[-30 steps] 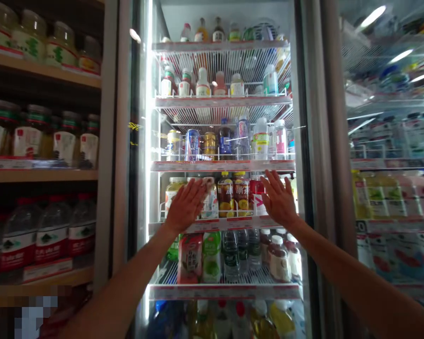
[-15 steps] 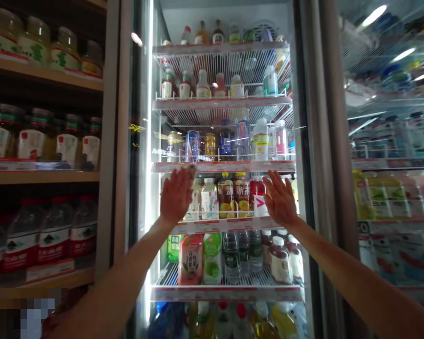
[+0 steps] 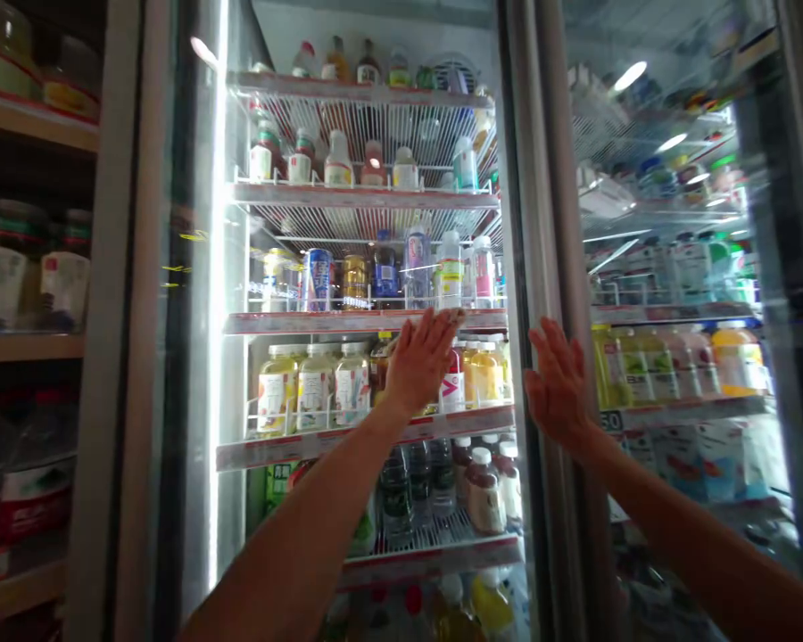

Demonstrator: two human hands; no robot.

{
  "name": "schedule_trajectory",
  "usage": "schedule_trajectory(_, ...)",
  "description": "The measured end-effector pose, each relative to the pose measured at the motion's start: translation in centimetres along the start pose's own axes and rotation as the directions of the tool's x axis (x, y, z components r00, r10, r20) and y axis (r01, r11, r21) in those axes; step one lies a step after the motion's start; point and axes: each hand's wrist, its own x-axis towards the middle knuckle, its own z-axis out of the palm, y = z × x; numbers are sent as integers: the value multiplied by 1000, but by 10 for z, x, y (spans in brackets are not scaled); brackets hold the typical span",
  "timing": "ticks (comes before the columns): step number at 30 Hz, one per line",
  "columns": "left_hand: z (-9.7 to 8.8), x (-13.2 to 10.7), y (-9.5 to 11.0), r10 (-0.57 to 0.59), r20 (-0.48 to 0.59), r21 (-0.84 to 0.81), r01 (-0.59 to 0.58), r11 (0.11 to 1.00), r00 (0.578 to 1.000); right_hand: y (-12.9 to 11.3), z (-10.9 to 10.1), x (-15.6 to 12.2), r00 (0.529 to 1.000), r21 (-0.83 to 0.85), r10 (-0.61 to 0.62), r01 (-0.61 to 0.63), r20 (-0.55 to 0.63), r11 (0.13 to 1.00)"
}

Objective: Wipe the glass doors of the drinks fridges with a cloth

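Note:
My left hand (image 3: 420, 361) is raised with its fingers stretched out and holds nothing. It is in front of the fridge's glass door and covers part of a row of bottles; whether it touches the glass I cannot tell. To the right, my right hand (image 3: 558, 383) is also empty and open, in front of the metal door frame (image 3: 550, 223), with contact unclear. Near my left hand are a bottle with a red label (image 3: 452, 383) and an orange juice bottle (image 3: 485, 373). Left of it stand pale bottles with white caps (image 3: 352, 383).
Above my hands, a fridge shelf (image 3: 368, 322) carries cans and bottles, including a blue can (image 3: 317, 280). A second glass-fronted fridge with juice bottles (image 3: 738, 357) is on the right. Wooden shelving (image 3: 27, 346) with jars and bottles is at the left.
The view has turned to the right. My left hand has gone from the left part of the fridge to its middle; my right hand has shifted from the drinks to the door frame.

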Motion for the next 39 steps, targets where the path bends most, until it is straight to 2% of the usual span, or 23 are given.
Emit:
schedule_trajectory(2,7,-21,31,216,51,-17,-215,976,975,6,-6,-6,1000,-18,9,-9,9,1000)
schedule_trajectory(4,14,-42,53,421,65,-43,-419,907,905,9,-9,-14,999,-31,15,-14,33,999)
schedule_trajectory(6,18,-50,59,552,68,-61,-548,834,831,10,-11,-20,998,-44,18,-16,56,999)
schedule_trajectory(7,18,-46,56,552,70,-58,-549,834,831,11,-12,-22,998,-50,20,-16,65,999)
schedule_trajectory(8,17,-40,51,498,72,-46,-496,867,864,12,-12,-23,997,-55,22,-18,70,998)
schedule_trajectory(10,14,-24,39,269,72,-11,-268,963,961,12,-13,-23,997,-59,31,-27,73,998)
schedule_trajectory(12,12,-20,35,88,74,6,-88,996,993,11,-14,-24,996,-65,38,-33,78,997)
schedule_trajectory(14,12,-36,41,163,79,-6,-163,987,983,7,-13,-28,993,-68,16,-9,117,998)
schedule_trajectory(17,9,-77,44,481,45,-48,-479,876,876,-1,-10,-39,974,-45,-58,70,221,997)
schedule_trajectory(19,4,-91,27,531,8,-51,-530,846,847,-6,-6,-45,965,-27,-79,89,249,996)
schedule_trajectory(20,0,-91,13,489,-4,-41,-489,871,872,-8,-4,-46,967,-23,-75,83,244,996)
schedule_trajectory(22,-7,-86,-19,247,-30,14,-247,969,969,-12,3,-44,975,-16,-64,69,213,998)
schedule_trajectory(24,-14,-86,-44,3,-63,70,1,998,998,-18,10,-37,979,-2,-76,78,190,997)
schedule_trajectory(25,-16,-91,-52,-38,-67,84,44,995,997,-22,15,-34,978,6,-90,90,188,996)
schedule_trajectory(27,-20,-111,-58,75,-27,86,-72,994,997,-34,25,-27,972,25,-127,124,200,992)
schedule_trajectory(29,-23,-132,-61,286,25,52,-287,956,958,-48,36,-21,964,45,-159,153,215,987)
schedule_trajectory(30,-25,-138,-65,313,29,45,-314,948,949,-54,42,-18,960,58,-171,162,220,985)
schedule_trajectory(31,-27,-142,-72,284,18,49,-285,957,959,-60,47,-16,959,71,-179,168,221,983)
schedule_trajectory(33,-33,-140,-92,91,-57,82,-87,993,994,-68,58,-11,960,90,-184,168,213,982)
schedule_trajectory(35,-37,-136,-110,-164,-163,120,184,976,973,-72,67,-7,962,91,-184,169,201,981)
schedule_trajectory(36,-37,-137,-114,-230,-192,127,257,958,954,-72,70,-5,961,85,-189,175,201,981)
schedule_trajectory(37,-37,-140,-114,-239,-190,131,266,955,952,-73,73,-4,960,77,-195,183,203,980)
schedule_trajectory(39,-36,-155,-105,-73,-110,120,87,989,991,-73,76,-4,953,66,-215,206,212,976)
